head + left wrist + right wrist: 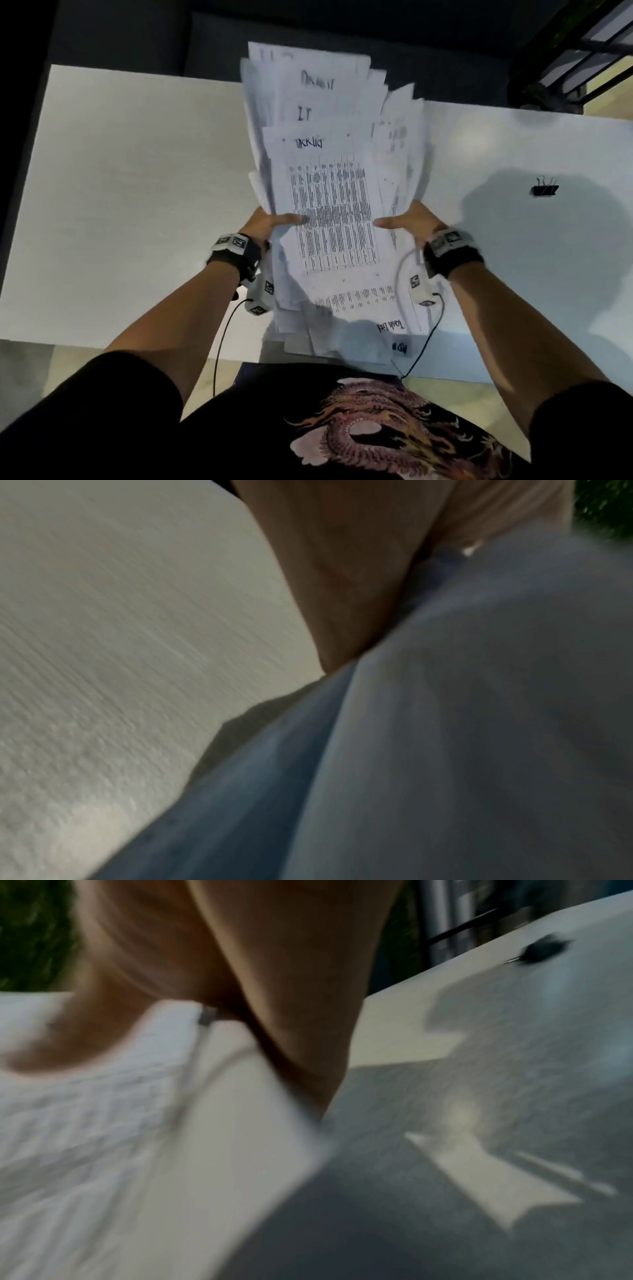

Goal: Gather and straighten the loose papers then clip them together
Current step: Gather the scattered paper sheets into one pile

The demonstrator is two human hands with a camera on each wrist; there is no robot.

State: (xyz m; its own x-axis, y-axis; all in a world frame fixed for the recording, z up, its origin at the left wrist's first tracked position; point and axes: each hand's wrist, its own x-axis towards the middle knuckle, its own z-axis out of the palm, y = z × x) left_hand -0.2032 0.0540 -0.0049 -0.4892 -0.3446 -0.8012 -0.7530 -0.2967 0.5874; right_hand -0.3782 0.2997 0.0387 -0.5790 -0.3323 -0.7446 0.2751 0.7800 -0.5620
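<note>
White table (120,205) with a faint grain, dim room behind, dark seating past the far edge; a black railing shows at the upper right.

Grip: left hand (265,224) and right hand (409,221) each grasp one long side of the stack of papers (329,192), thumbs laid over the top sheet, fingers hidden underneath. Both wrist views are blurred; they show only palm against paper, so finger curl under the stack cannot be read directly. Judged as both hands clamped on the stack.

Stack: raised off the table and tilted, long axis running away from the body, near end over the table's front edge, far end fanned out. Sheets are not square: corners splay at the top and along the right side. Top sheet carries a printed grid; handwritten headings are visible on sheets behind it. Sheet count cannot be told; many.

Binder clip (544,189): one, black, lying on the table well to the right of the stack and apart from it, handles pointing away from the body. It also appears as a dark smear in the right wrist view (544,951).

Relation that matters: the clip lies to the right, so the right hand is clearly nearer. Judgement: straightening is not done; edges likely need tapping on the table before the right hand can let go for the clip while the left holds the stack.
</note>
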